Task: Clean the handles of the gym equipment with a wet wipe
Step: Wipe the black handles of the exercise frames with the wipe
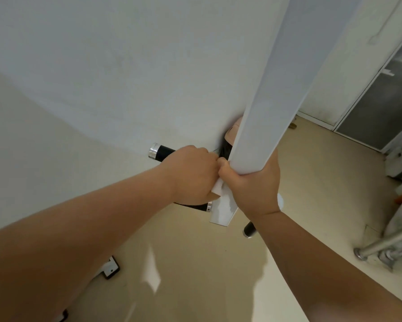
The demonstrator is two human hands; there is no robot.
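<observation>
I see my left grip curled around the black handle at the lower end of the white post. The wet wipe seems bunched under its fingers, with only a white corner showing. My right grip clasps the post just beside it.

1. The post is plain white, and so is the wet wipe.
2. The left handle is black with a shiny silver end cap; the right handle matches it.
3. The floor is glossy cream and the wall off-white.
4. The far-right door panels are frosted grey.
</observation>
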